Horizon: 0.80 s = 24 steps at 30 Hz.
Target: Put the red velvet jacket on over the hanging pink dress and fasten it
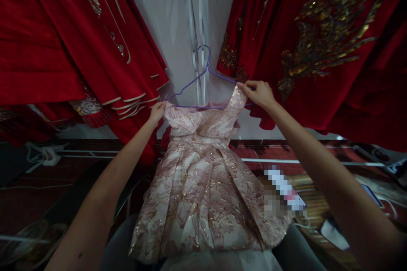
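Note:
A small pink and cream brocade dress [197, 186] with gold threads hangs in front of me on a purple wire hanger [190, 81]. The hanger's hook is up by a pale vertical rail. My left hand [157, 112] is closed on the dress's left shoulder, near that end of the hanger. On the other side, my right hand [259, 92] pinches the right shoulder strap between thumb and fingers. The skirt spreads down over my lap, and the hanger's lower bar passes behind the neckline.
Red garments [54, 51] with pale trim hang on the left. More red cloth [305, 72] with gold embroidery hangs on the right. A phone [286, 188], partly blurred out, lies at lower right on a brown slatted surface [313, 237]. A white rod [318, 161] crosses behind my right arm.

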Motion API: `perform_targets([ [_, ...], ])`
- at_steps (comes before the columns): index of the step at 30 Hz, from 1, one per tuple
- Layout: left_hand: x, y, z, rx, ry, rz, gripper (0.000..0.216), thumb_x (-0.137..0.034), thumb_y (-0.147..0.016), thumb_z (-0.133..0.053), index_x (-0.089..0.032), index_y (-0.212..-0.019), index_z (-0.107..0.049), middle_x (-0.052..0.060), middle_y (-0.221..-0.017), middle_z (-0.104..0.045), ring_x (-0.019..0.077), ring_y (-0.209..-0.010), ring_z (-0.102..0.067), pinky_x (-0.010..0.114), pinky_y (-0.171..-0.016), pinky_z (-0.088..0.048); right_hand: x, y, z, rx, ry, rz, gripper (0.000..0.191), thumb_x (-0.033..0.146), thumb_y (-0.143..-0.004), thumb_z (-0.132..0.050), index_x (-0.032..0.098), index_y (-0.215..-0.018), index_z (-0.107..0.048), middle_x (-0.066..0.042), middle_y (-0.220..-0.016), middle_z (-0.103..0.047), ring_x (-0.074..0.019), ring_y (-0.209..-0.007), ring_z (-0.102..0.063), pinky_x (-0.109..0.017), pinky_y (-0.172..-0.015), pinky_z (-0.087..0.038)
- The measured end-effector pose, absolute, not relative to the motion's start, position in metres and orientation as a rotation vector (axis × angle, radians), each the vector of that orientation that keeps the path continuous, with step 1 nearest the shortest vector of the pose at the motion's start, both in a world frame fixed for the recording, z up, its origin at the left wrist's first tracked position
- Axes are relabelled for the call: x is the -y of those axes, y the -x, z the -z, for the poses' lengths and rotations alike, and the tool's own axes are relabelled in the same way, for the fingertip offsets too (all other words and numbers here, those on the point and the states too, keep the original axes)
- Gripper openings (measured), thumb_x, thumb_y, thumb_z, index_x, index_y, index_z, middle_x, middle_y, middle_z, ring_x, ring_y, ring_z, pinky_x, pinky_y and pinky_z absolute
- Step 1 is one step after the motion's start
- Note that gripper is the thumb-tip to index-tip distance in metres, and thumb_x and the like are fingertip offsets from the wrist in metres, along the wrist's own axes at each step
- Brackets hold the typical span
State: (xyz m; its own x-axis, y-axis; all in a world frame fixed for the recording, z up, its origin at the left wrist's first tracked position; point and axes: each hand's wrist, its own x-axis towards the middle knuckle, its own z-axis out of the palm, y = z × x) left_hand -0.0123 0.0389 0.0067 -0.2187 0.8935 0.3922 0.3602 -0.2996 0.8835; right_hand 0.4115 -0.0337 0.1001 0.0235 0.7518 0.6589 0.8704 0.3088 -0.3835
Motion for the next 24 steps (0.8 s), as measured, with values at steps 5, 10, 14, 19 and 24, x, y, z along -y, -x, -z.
perform_targets([
  [5, -0.047, 0.003, -0.032, -1.395, -1.646, -1.477, 0.042, -0.053, -0.078, -0.055, -0.014, -0.088, -0.065, 0.005, -0.087, -0.066, 0.0151, -0.079, -0.056, 0.026, -0.077, -0.043, 0.030, -0.413, -0.100, 1.800, 1.425, 0.138, 0.057, 0.069, -0.082, -0.041, 0.019, -0.070, -0.066, -0.003, -0.064, -0.063, -0.0180, -0.065, -0.056, -0.027, -0.059, -0.033],
  [10, -0.051, -0.030, -0.076, -1.337, -2.174, -1.280, 0.044, -0.051, -0.085, -0.046, -0.013, -0.091, -0.068, 0.004, -0.084, -0.067, 0.0167, -0.079, -0.057, 0.026, -0.076, -0.043, 0.026, -0.413, -0.097, 1.828, 1.460, 0.168, 0.054, 0.067, -0.083, -0.041, 0.020, -0.071, -0.064, -0.005, -0.064, -0.061, -0.0198, -0.065, -0.056, -0.029, -0.062, -0.036],
  [14, -0.045, -0.045, -0.092, -1.324, -2.416, -1.199, 0.044, -0.050, -0.085, -0.047, -0.015, -0.098, -0.069, 0.005, -0.093, -0.069, 0.0203, -0.092, -0.059, 0.029, -0.086, -0.042, 0.012, -0.410, -0.087, 1.799, 1.338, 0.058, 0.043, 0.056, -0.087, -0.042, 0.019, -0.087, -0.064, -0.007, -0.078, -0.066, -0.0206, -0.071, -0.058, -0.030, -0.067, -0.041],
  [19, -0.037, -0.030, -0.080, -1.341, -2.121, -1.276, 0.054, -0.059, -0.084, -0.044, -0.015, -0.108, -0.064, 0.008, -0.108, -0.067, 0.0224, -0.103, -0.059, 0.033, -0.094, -0.041, -0.014, -0.405, -0.071, 1.602, 1.173, -0.102, 0.034, 0.050, -0.085, -0.047, 0.019, -0.085, -0.061, -0.005, -0.083, -0.065, -0.0183, -0.075, -0.057, -0.030, -0.070, -0.044],
  [24, -0.034, -0.006, -0.050, -1.291, -1.440, -1.467, 0.053, -0.054, -0.090, -0.030, -0.013, -0.108, -0.059, 0.010, -0.089, -0.069, 0.0168, -0.077, -0.065, 0.032, -0.077, -0.050, -0.027, -0.404, -0.062, 1.544, 1.091, -0.206, 0.029, 0.048, -0.081, -0.051, 0.020, -0.075, -0.058, -0.002, -0.076, -0.062, -0.0164, -0.073, -0.055, -0.030, -0.072, -0.045],
])
